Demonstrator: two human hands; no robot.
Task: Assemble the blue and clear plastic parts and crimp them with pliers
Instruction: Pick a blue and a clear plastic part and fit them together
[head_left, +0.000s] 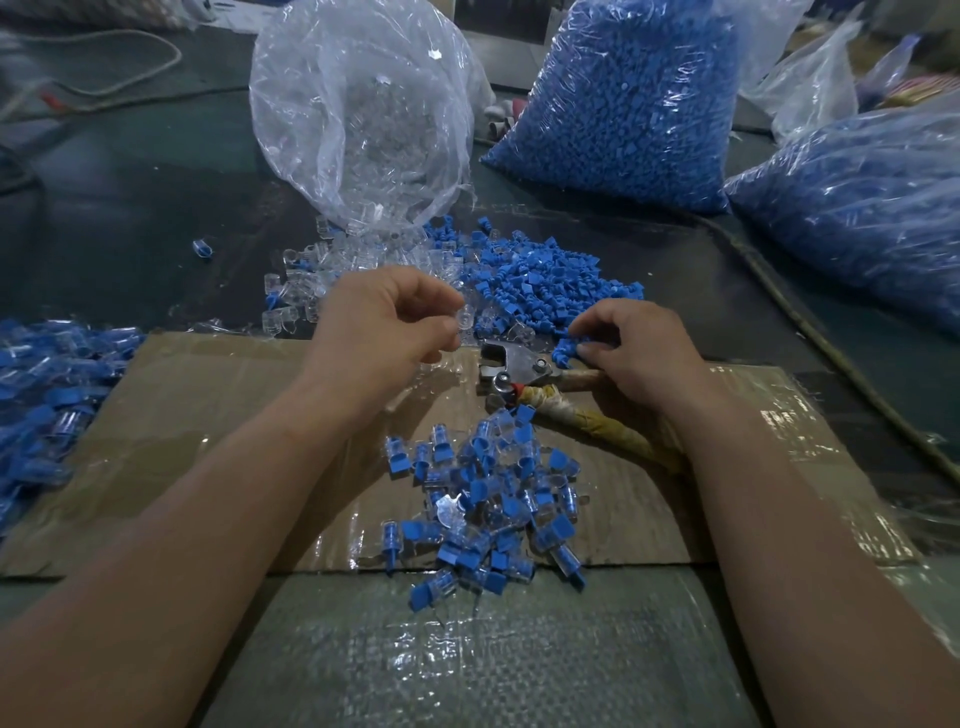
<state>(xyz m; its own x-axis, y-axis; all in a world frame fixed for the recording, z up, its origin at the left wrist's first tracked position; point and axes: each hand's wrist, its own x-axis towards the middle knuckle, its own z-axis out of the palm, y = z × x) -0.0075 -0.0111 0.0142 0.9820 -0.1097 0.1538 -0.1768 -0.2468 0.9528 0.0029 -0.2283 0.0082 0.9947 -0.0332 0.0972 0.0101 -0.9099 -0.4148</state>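
Pinching clear part (467, 316) between left fingers (448, 326)

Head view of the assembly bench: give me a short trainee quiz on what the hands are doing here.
1. True or false: the right hand pinches a blue part.
2. The left hand holds: A) a clear part; B) a blue part; C) nothing.
3. Fill the gap: the heap of finished pieces lies on the ____.
Key: 1 true; 2 A; 3 cardboard.
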